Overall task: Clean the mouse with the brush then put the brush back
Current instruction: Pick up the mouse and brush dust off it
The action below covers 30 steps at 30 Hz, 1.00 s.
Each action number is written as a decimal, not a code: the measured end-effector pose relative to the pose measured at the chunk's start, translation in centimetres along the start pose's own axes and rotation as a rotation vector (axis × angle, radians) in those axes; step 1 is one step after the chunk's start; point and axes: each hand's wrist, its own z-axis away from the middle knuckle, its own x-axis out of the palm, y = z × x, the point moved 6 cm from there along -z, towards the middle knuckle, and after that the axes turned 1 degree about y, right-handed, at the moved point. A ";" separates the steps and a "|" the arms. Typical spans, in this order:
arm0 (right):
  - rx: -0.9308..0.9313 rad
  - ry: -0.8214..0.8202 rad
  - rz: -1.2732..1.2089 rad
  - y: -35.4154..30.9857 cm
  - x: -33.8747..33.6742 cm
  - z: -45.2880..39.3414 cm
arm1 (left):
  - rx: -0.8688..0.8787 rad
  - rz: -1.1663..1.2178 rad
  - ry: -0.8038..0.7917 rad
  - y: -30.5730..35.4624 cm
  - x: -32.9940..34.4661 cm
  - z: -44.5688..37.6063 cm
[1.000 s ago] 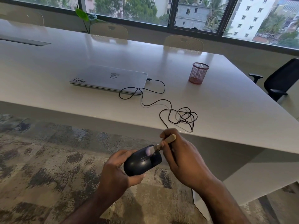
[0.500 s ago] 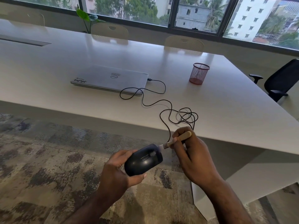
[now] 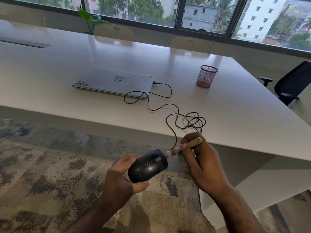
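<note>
Right now the left hand (image 3: 121, 179) cradles the black mouse (image 3: 148, 166) from below and from its rear, fingers curled around the far side and the thumb pressed under the near edge, so the buttons and scroll wheel face up. It hangs in the air in front of the table edge (image 3: 101, 121), above the patterned carpet (image 3: 42, 174), not resting on anything. The right hand (image 3: 200, 163) is closed on the brush (image 3: 186, 146), pinching its pale wooden handle like a pen; the white bristles touch the front tip of the mouse, just where the black cable (image 3: 175, 132) leaves it.

By my judgement the cleaning is under way and the return of the brush has not begun. To do this step well, keep the strokes short and light, running from the wheel outward toward the nose, so dust is carried off the shell and not pushed into the wheel slot or the seam between the buttons. The holding hand should stay firm but turn the mouse a little at a time — sides and underside probably need a pass too. Mind the cable: its loops lie tangled on the table and run to the closed laptop (image 3: 114, 81), so a hard tug could drag them.

The red mesh cup (image 3: 206, 76) stands empty on the table, well apart from the hands — likely the brush's home.
</note>
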 end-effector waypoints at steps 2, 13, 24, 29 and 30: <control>-0.002 -0.016 -0.143 -0.5 0.3 0.1 | -0.001 -0.018 -0.004 0.1 0.1 0.0; 0.142 0.121 -0.076 1.7 0.5 -0.1 | 0.000 -0.022 0.009 -0.1 0.1 -0.2; 0.297 0.030 -0.139 2.2 0.8 -0.6 | 0.032 -0.046 0.002 0.3 0.1 -0.2; 0.227 0.147 0.090 1.9 0.0 -0.8 | 0.037 -0.039 0.007 0.5 0.2 -0.2; 0.214 0.179 0.060 1.7 -0.1 -0.7 | 0.034 -0.035 0.009 0.5 0.2 -0.2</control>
